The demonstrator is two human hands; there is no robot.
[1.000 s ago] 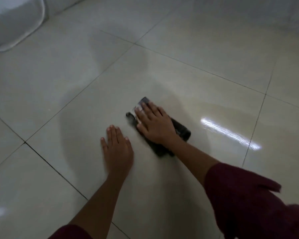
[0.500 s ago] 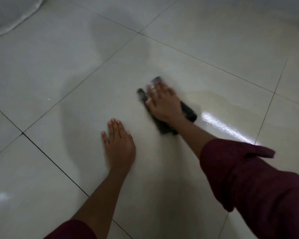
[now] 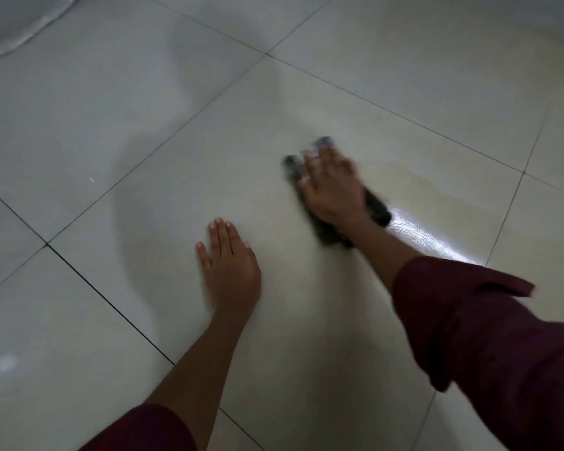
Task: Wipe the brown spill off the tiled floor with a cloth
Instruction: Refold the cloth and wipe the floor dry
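A dark cloth (image 3: 376,206) lies flat on the pale glossy tiled floor (image 3: 144,125), and my right hand (image 3: 331,188) presses down on it, palm flat, blurred by motion. The cloth shows beyond my fingertips and beside my wrist. A faint brownish wet film (image 3: 437,190) spreads over the tile to the right of the cloth, with a bright glare streak beside it. My left hand (image 3: 230,268) rests flat on the same tile, nearer to me and left of the cloth, holding nothing.
A white rounded object (image 3: 17,24) sits on the floor at the top left corner. Dark grout lines cross the floor diagonally. My dark red sleeves cover both forearms near the bottom of the view.
My right hand has slid the cloth away from me and to the right across the tile. My left hand has stayed planted in place.
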